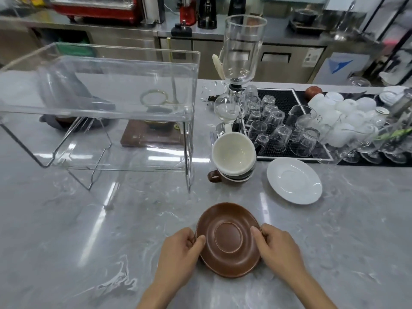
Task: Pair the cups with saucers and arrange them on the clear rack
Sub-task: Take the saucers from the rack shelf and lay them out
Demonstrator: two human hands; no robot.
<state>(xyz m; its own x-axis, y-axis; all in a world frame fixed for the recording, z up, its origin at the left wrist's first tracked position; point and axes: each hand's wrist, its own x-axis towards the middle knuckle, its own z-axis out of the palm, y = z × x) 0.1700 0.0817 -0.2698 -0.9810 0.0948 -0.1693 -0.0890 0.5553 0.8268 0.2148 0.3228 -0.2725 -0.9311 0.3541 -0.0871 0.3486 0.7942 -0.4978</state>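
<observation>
- Brown saucer (228,239) is sitting near the front edge of the grey marble counter (66,241), centre w/ both hands gripping it.
- Left hand (178,253) is holding the saucer's left rim, thumb lying over the top, fingers curled under.
- Right hand (277,248) is gripping the right rim the same way, thumb on top.
- Stack of cups (233,159) is standing behind the saucer, well apart; cream cup on top, tilted, brown handle sticking out at the btm left.
- White saucer (294,180) is lying flat just to the right of the stack, not touching it.
- Clear rack (100,108) is standing at the left of the counter; no cups or saucers on it yet.
- Glass siphon brewer (242,63) is rising behind the cups.
- Black mat (276,94) w/ upturned glasses (281,134) is running along the right.
</observation>
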